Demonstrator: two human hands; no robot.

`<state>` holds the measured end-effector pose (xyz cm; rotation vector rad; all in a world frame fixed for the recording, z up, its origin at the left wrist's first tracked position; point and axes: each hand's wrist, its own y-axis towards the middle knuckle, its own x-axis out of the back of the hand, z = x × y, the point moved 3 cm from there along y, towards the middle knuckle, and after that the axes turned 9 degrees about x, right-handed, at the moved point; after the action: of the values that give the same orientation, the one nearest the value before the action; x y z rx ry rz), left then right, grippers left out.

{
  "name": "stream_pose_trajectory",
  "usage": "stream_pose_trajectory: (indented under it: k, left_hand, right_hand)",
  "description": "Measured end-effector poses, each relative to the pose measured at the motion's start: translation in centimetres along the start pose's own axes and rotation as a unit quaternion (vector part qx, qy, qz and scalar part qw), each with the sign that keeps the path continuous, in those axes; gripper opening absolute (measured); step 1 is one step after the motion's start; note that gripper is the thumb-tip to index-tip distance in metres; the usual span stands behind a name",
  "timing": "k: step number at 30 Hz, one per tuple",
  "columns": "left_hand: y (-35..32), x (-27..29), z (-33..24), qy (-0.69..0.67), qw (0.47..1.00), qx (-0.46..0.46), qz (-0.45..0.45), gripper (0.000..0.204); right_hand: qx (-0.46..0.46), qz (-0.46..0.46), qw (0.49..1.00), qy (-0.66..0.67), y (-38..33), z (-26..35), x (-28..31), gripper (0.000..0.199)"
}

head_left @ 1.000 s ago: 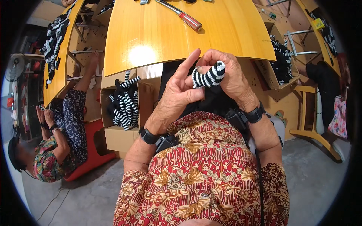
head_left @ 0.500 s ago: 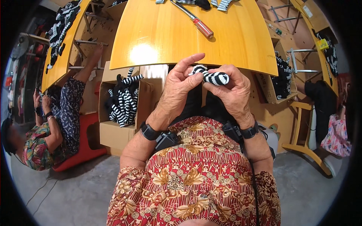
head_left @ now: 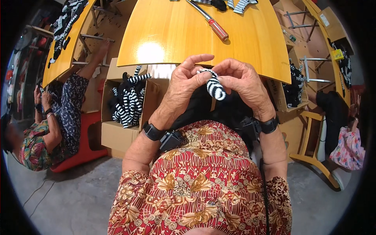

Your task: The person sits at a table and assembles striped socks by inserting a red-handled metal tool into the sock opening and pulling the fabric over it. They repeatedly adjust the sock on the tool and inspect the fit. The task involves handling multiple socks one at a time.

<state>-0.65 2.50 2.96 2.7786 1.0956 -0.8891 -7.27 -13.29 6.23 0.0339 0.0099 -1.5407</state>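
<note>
Black-and-white knit is showing between 2 bare hands: 1 small striped piece (head_left: 216,88), hanging just off the near edge of the yellow table (head_left: 168,43), over the dark-clad lap (head_left: 194,107). Grip, as I am seeing it: the left hand (head_left: 184,80) is pinching the upper, whitish end between thumb and fingers, 1 finger standing out straight above; the right hand (head_left: 244,80) is pinching the same end from its right side, fingertips drawn close together. Step in hand, by my judgement: both hands are handling that upper end, leaving the lower part free. Next move would seem to be calling for a steady left pinch and fine right fingertip control at the fabric's edge. Orientation: the rounded free end is pointing down toward the patterned shirt (head_left: 199,176) and slightly right; its long axis is slanting from upper left to lower right. Surroundings: 1 red-handled tool (head_left: 217,30) is lying beyond the hands; similar striped items (head_left: 131,103) are filling the left cardboard box (head_left: 119,135).
</note>
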Motion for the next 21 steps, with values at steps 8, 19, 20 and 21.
stream_pose_trajectory:
  k: [8,19,20,21]
  left_hand:
    - [-0.2,-1.5,-0.1,-0.103,0.994,-0.018,0.018,0.062]
    - [-2.7,-3.7,-2.4,0.087,0.98,-0.006,0.179,0.097]
    - [-2.8,-3.3,-2.2,0.162,0.964,-0.032,0.209,0.097]
    - [-3.1,-3.3,-2.1,0.137,0.967,0.031,0.211,0.097]
  right_hand:
    - [0.08,-0.108,0.991,0.017,1.1,-0.5,-0.4,0.003]
    - [0.148,-0.097,0.981,-0.074,-1.3,1.4,-2.3,0.014]
    - [0.18,-0.085,0.977,-0.071,-1.6,1.2,-2.1,0.016]
    - [0.19,-0.065,0.978,-0.053,-2.0,1.5,-2.2,0.018]
